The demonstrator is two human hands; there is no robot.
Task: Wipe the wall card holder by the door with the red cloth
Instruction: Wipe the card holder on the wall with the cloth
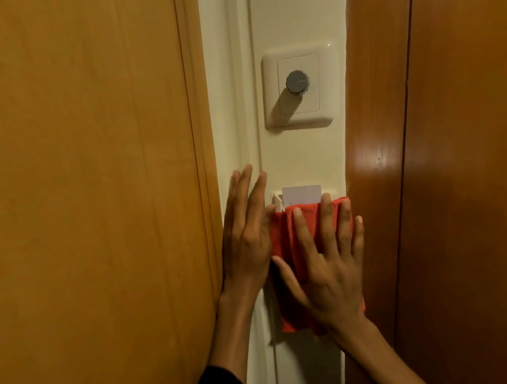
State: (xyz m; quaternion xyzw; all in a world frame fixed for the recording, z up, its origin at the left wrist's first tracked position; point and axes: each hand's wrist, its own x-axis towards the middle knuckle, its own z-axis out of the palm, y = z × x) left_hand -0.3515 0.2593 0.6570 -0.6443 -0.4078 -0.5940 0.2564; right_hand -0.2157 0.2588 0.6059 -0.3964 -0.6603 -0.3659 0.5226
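The red cloth (pixel 283 239) lies flat over the white wall card holder (pixel 277 200), hiding nearly all of it; only the holder's top edge shows. A white card (pixel 302 194) sticks up out of the holder. My right hand (pixel 327 265) presses the cloth against the holder with fingers spread flat. My left hand (pixel 247 233) rests open on the white wall strip just left of the cloth, its fingers pointing up and its edge touching the cloth's side.
A cream wall plate with a grey round knob (pixel 297 82) sits above the holder. An orange-brown wooden panel (pixel 83 211) fills the left side. A darker glossy wooden door and frame (pixel 448 169) stands at the right, close to the cloth's edge.
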